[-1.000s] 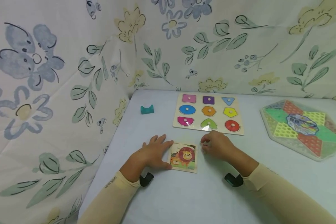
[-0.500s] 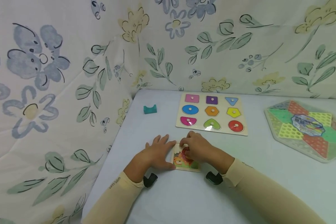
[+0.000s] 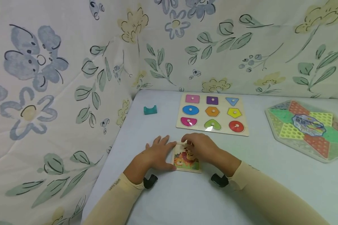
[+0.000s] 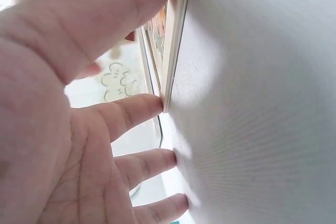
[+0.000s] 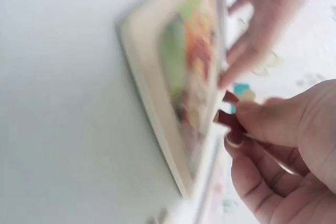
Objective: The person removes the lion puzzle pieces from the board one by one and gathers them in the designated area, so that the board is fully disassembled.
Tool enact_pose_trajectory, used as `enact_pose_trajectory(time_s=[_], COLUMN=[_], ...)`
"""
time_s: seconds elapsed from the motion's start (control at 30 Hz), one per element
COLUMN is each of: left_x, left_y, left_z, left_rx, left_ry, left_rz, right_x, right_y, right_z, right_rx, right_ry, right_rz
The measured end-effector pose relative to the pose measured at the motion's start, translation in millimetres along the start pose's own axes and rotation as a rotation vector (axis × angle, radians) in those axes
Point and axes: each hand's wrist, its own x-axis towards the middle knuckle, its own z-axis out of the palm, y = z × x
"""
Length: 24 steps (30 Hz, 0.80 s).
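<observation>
While the left hand [image 3: 157,155] is resting beside the lion puzzle [image 3: 187,162], its fingers are lying straight and wide apart. Its thumb is touching the near end of the puzzle's left edge, and its pointing finger is touching the far end. The other fingers are poking out past the puzzle, and their tips are touching the table [image 3: 174,200].

The puzzle is lying flat on the white table, between the two hands, and it is showing a lion with a red mane and a smaller orange animal next to it. The right hand [image 3: 201,150] is leaning over the far right part of the puzzle. Its thumb and a finger are pressing close together, and they are pinching a small dark red piece [image 5: 227,119]. I cannot tell if the piece is touching the puzzle.

Farther away, behind the puzzle, a shape board [image 3: 201,117] is lying flat. It is holding nine bright shapes in three rows, and each one is showing a little knob. A small teal block [image 3: 150,110] is sitting to the left of the shape board, well apart from the hands. A see-through, six-sided game box [image 3: 308,129] is lying on the right, and red, green and yellow parts are showing. A white cloth [image 3: 146,40] with flowers and leaves is hanging behind the table. The person is wearing cream sleeves [image 3: 118,203].
</observation>
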Motion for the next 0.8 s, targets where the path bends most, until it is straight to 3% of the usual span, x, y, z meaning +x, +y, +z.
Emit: enact_pose_trajectory(time_s=[0.2, 0.37, 0.57, 0.8], left_x=[2.1, 1.3, -2.8, -1.1], left_y=[-1.5, -2.2, -3.4, 0.6], left_z=[3.5, 3.4, 2.2, 1.6], left_rx=[-0.005, -0.007, -0.012, -0.022], left_ry=[0.001, 0.004, 0.005, 0.012], left_rz=[0.0, -0.005, -0.014, 0.009], right_x=[-18.4, -36.6, -47.0, -48.6], right_y=[28.8, 65.4, 97.4, 102.8], right_z=[-32.3, -51.6, -50.9, -45.5], right_rx=[0.032, 0.05, 0.101, 0.051], right_ry=[0.053, 0.01, -0.074, -0.082], right_rz=[0.022, 0.108, 0.136, 0.159])
